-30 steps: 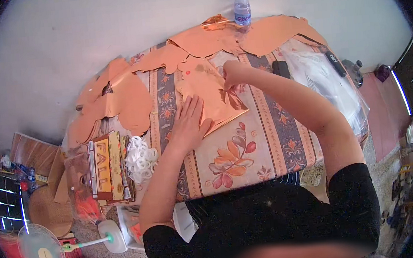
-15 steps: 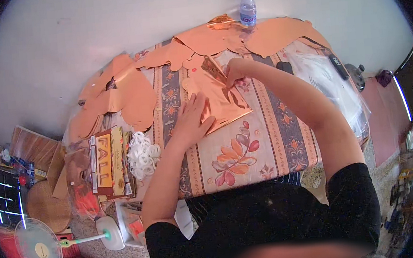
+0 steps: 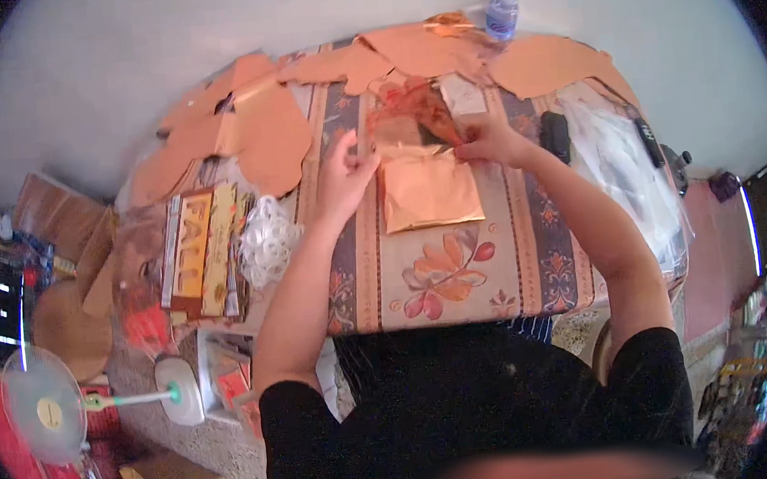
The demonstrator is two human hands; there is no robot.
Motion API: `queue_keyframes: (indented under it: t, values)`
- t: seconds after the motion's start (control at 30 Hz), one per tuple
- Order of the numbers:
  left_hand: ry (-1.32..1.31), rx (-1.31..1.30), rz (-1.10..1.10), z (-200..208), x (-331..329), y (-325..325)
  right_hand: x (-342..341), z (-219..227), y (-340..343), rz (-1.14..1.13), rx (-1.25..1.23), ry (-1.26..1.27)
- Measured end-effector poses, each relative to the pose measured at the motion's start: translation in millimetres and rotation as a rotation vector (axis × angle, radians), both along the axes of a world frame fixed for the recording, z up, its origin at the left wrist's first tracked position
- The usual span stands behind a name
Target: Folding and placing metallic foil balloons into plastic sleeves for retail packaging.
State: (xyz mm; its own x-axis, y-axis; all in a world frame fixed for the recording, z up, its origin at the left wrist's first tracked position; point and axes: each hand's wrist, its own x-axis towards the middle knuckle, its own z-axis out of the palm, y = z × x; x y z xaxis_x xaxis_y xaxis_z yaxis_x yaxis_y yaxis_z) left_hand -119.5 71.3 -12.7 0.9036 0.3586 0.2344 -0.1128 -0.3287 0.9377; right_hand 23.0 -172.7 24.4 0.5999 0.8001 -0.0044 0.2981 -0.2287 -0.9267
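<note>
A shiny copper-coloured foil piece (image 3: 432,197), flat like an uninflated foil balloon, lies on the patterned tablecloth before me. Its near part is a smooth rectangle; the far part is raised, blurred and partly see-through. My right hand (image 3: 492,142) pinches the foil's right edge at the bend between the two parts. At the left edge, my left hand (image 3: 346,174) is beside the foil with fingers and thumb apart. Whether its thumb touches the foil is hard to tell. A small white packet (image 3: 462,96) lies just beyond my right hand.
More copper foil shapes (image 3: 269,135) line the far and left edges. A plastic bottle (image 3: 502,10) stands at the back. White rings (image 3: 270,240) and printed packs (image 3: 198,251) lie left; clear plastic bags (image 3: 619,169) and a black object (image 3: 555,138) lie right. A fan (image 3: 47,410) stands lower left.
The foil's far part has been lifted and bent at the middle, leaving a shorter flat rectangle. My left hand has come off the foil's surface to its left edge. The view has shifted slightly.
</note>
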Motion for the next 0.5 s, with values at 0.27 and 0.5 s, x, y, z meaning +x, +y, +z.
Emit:
queue_keyframes:
  t: [0.27,0.5]
  values:
    - [0.335,-0.225,-0.258,32,-21,20,-8,-18,-5,0.165,0.141,0.136]
    - [0.439,-0.553,-0.326,48,-65,28,-37,-16,1,0.187,0.161,0.232]
